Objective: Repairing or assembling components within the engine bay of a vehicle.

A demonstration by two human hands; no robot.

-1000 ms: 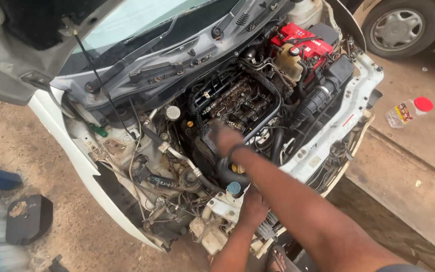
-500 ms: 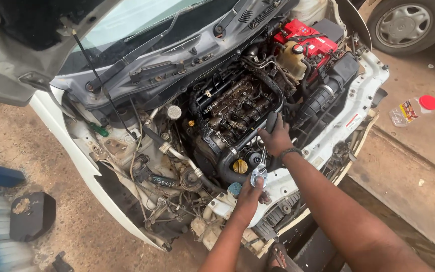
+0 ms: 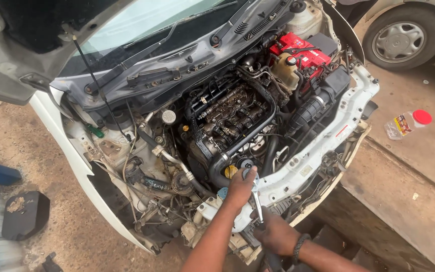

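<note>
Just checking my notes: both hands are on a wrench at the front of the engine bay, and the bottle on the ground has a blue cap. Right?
Not quite. The bottle has a red cap, as the head view shows. Both hands, left and right, are on the wrench at the engine bay's front.

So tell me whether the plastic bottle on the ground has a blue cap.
No, the plastic bottle lying beside the car has a red cap.

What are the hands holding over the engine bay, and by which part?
A metal wrench: the left hand grips its head end, the right hand its handle end.
</note>
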